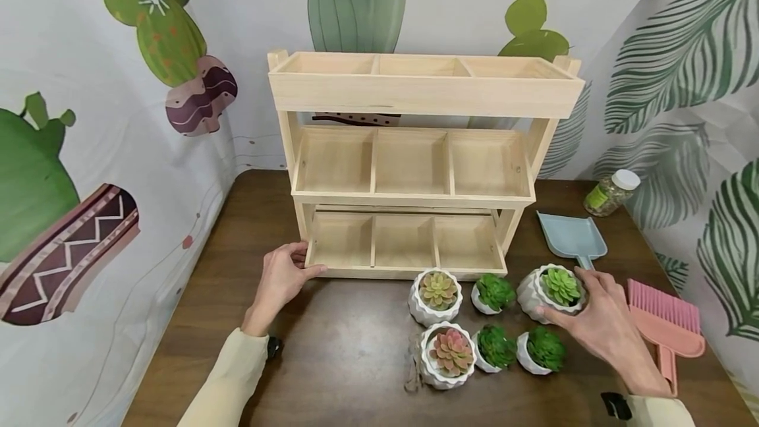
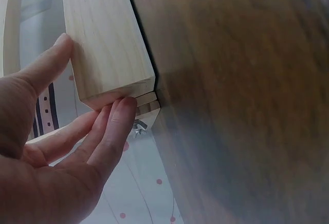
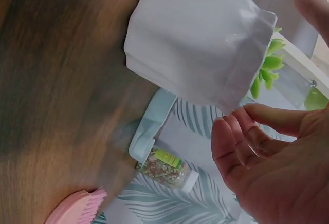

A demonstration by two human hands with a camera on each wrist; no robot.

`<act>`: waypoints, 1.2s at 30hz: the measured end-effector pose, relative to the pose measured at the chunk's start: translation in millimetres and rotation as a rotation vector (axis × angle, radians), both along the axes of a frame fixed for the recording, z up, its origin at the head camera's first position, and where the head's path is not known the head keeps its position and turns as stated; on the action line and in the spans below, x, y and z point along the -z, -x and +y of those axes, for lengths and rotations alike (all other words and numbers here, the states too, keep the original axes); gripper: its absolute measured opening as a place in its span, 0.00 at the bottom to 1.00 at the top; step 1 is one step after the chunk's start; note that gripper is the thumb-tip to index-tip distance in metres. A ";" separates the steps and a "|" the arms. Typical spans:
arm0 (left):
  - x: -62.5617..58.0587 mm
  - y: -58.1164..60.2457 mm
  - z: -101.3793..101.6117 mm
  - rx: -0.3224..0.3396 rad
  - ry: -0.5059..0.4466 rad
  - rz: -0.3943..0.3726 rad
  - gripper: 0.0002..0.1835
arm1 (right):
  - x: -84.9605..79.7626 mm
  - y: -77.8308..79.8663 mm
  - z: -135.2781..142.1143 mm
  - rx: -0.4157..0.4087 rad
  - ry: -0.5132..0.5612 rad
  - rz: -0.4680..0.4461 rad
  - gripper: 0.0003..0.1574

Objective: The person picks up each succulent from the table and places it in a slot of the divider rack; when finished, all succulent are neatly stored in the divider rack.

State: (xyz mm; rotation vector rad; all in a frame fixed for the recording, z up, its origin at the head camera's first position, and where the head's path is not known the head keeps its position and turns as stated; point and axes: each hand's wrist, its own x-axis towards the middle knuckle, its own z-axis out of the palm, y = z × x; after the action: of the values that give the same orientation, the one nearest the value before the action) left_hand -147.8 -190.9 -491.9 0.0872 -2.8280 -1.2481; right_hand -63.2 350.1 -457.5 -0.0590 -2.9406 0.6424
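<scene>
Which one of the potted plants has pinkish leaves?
The pink succulent, leftmost in the front row; the succulent behind is yellowish, the other four plants green.

Pots (image 1: pixel 530 295) before shelf (image 1: pixel 423 94), jar (image 1: pixel 609 195) behind dustpan (image 1: pixel 572 236), perhaps touching

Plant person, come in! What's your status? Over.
Left hand gripping wooden shelf. Right hand at light-green succulent's pot. Dark-green plants close by, maybe in the way.
</scene>
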 end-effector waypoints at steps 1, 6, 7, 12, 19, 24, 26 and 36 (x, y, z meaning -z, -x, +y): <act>-0.1 0.4 0.2 -0.002 -0.002 -0.002 0.32 | 0.4 0.9 0.2 -0.001 -0.001 -0.011 0.67; 0.8 0.9 0.2 -0.017 -0.003 -0.005 0.34 | 2.3 5.1 2.3 0.002 -0.008 -0.038 0.66; 1.2 1.2 0.3 -0.018 0.000 -0.005 0.34 | 2.6 5.6 3.0 0.003 -0.009 -0.047 0.66; 2.7 1.6 0.6 -0.023 0.006 -0.011 0.34 | 5.2 7.9 7.1 0.005 -0.017 -0.096 0.66; 1.7 -0.5 1.6 -0.023 -0.006 -0.012 0.34 | 7.5 12.2 10.8 0.016 -0.013 -0.139 0.70; 1.5 -0.7 1.5 -0.023 0.001 -0.006 0.34 | 9.1 13.2 11.4 0.027 -0.004 -0.156 0.69; 1.7 -0.6 1.3 -0.025 0.001 -0.011 0.34 | 9.6 13.3 11.4 0.035 0.003 -0.152 0.67; 1.6 0.1 1.6 -0.041 0.003 -0.033 0.35 | 14.1 11.4 9.7 0.051 0.029 -0.058 0.62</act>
State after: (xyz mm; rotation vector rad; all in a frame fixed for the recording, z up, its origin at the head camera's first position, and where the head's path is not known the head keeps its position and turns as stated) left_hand -148.0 -189.3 -493.5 0.1660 -2.8402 -1.2456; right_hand -74.7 359.7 -471.7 -0.1580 -2.9742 0.6873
